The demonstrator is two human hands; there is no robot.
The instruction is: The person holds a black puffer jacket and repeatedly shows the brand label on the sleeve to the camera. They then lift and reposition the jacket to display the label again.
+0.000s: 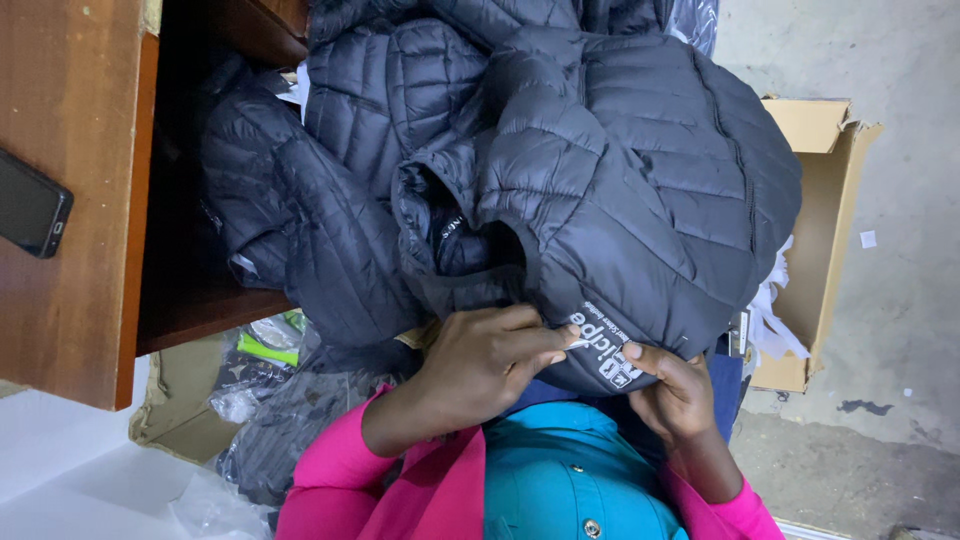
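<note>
Black quilted jacket (pixel 640 190) hem pinched by left hand (pixel 485 365) and right hand (pixel 672 392).

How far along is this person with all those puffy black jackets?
Done: little that shows. Other dark quilted jackets lie heaped against the wooden desk, none visibly folded or bagged. In hand: the left hand and right hand pinch the edge of the top jacket by its printed patch. Left: seemingly the whole heap; an open cardboard box stands beside it.
</note>
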